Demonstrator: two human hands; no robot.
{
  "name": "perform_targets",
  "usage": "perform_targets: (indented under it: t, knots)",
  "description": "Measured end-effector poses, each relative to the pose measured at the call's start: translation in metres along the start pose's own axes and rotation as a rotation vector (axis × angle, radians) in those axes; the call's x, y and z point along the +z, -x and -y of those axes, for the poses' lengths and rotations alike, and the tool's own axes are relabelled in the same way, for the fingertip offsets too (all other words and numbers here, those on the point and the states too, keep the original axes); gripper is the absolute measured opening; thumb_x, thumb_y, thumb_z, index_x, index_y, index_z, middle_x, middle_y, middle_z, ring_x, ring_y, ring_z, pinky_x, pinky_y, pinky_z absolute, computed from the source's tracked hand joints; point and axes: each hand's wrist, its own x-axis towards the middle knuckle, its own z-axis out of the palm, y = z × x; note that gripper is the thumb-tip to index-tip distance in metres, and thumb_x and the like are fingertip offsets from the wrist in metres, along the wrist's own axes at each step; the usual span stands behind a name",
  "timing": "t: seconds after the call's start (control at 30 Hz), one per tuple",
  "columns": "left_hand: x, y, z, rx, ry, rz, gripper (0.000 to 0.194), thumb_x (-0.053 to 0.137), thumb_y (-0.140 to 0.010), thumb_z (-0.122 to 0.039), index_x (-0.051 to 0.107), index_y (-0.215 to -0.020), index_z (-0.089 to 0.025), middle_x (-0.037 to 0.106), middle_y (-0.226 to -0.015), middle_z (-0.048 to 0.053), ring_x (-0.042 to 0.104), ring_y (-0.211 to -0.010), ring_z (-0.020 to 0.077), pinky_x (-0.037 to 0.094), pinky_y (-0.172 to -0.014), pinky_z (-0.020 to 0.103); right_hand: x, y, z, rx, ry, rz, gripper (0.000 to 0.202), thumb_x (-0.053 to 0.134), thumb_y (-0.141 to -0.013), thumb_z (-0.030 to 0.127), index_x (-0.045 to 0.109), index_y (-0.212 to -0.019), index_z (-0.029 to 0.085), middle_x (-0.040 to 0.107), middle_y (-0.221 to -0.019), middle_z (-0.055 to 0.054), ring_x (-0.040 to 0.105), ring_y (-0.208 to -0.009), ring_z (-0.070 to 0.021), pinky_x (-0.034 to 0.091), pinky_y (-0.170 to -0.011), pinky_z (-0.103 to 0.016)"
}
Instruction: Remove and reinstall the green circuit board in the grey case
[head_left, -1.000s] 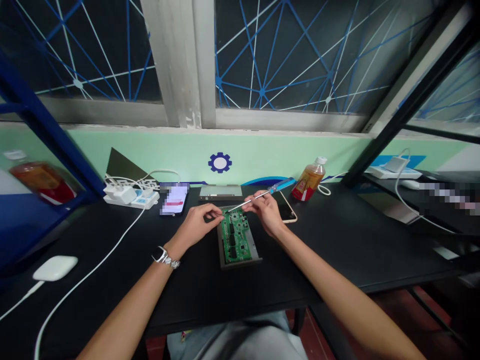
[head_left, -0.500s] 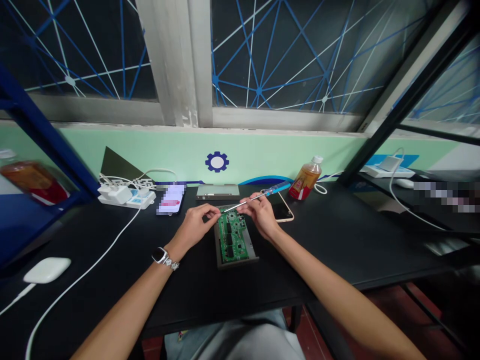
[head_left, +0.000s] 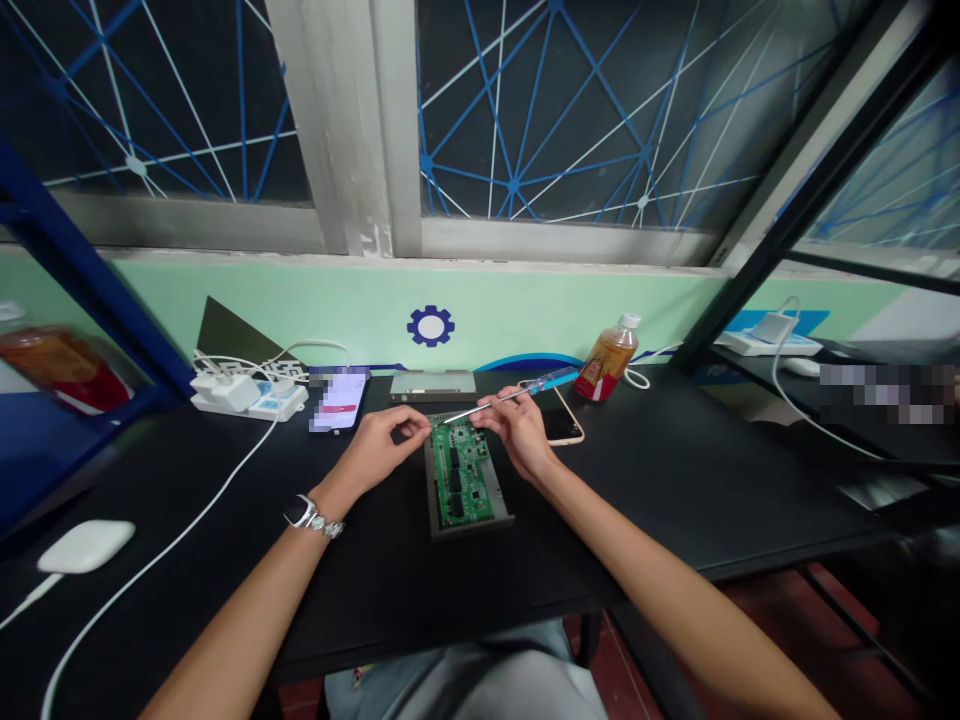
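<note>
Now right hand clasps screwdriver — left hand pinches its tip over circuit board.

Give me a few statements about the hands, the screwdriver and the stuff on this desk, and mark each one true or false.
1. The right hand holds a blue-handled screwdriver. True.
2. The screwdriver tip points at the near end of the green board. False: it meets the far end, by the left hand.
3. The left wrist wears a watch. True.
4. The bottle stands left of the board. False: it stands to the right, near the wall.
5. The board lies in a grey tray on the black desk. True.
6. The power strip has nothing plugged in. False: white plugs sit in it.
</note>
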Motion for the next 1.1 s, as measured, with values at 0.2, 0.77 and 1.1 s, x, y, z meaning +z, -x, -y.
perform_targets:
  t: [0.2,0.77,1.1]
  knots:
    - [0.003,0.000,0.000,-0.023,0.057,0.015,0.015,0.063,-0.089,-0.032,0.071,-0.093,-0.019,0.074,-0.089,0.005,0.068,-0.078,0.0176,0.055,-0.074,0.030,0.001,0.000,0.000,0.014,0.003,-0.007,0.040,0.078,-0.073,0.025,0.042,-0.089,0.024,0.072,-0.078,0.001,0.073,-0.066,-0.0176,0.060,-0.066,-0.030]
    - [0.012,0.002,-0.006,0.051,0.029,-0.114,0.014,0.057,-0.096,-0.031,0.065,-0.095,-0.020,0.067,-0.091,0.005,0.062,-0.080,0.0172,0.050,-0.076,0.030,-0.005,-0.002,-0.006,0.059,0.015,-0.050,0.034,0.084,-0.076,0.033,0.054,-0.087,0.019,0.076,-0.081,-0.007,0.076,-0.068,-0.0179,0.061,-0.061,-0.024]
    - [0.012,0.005,-0.025,0.207,-0.121,-0.093,0.009,0.043,-0.101,-0.020,0.051,-0.102,-0.020,0.057,-0.095,0.006,0.057,-0.087,0.0176,0.045,-0.082,0.032,-0.003,0.000,-0.005,0.154,-0.020,-0.037,0.030,0.082,-0.079,0.034,0.059,-0.080,0.015,0.076,-0.074,-0.008,0.074,-0.060,-0.0161,0.059,-0.054,-0.021]
